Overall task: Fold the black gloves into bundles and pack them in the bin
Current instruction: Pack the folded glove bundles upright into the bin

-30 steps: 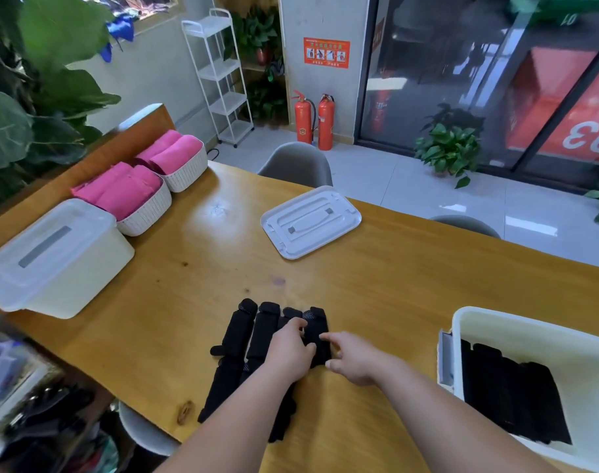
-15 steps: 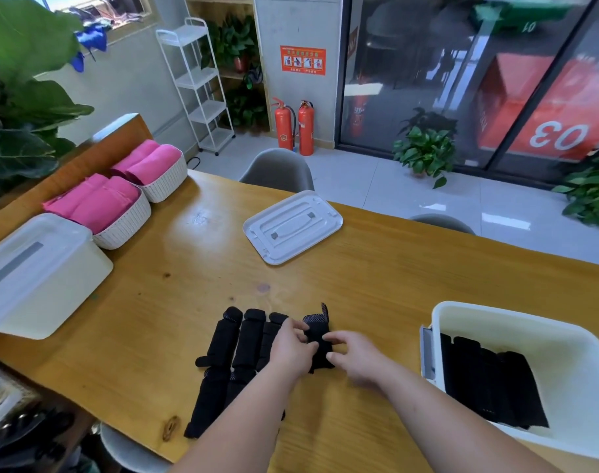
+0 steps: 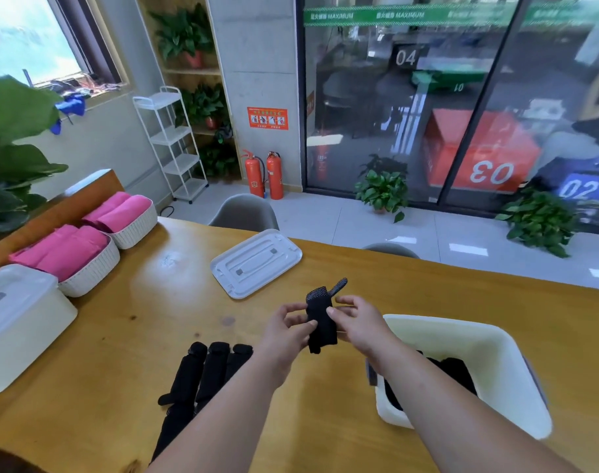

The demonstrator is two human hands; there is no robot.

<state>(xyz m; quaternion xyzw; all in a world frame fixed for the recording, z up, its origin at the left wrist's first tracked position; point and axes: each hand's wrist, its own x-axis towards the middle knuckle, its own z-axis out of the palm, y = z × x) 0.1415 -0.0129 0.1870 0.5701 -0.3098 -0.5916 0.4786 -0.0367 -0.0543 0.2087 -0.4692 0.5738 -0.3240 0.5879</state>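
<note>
Both hands, left hand [image 3: 287, 331] and right hand [image 3: 357, 322], now pinch one folded black glove [image 3: 320, 322] lifted clear of the table [image 3: 127, 363], no longer pressed flat among the remaining gloves [image 3: 202, 373] at 7 o'clock. The white bin [image 3: 516, 380] at 4 o'clock apparently holds dark bundles, partly hidden by the right forearm.
</note>
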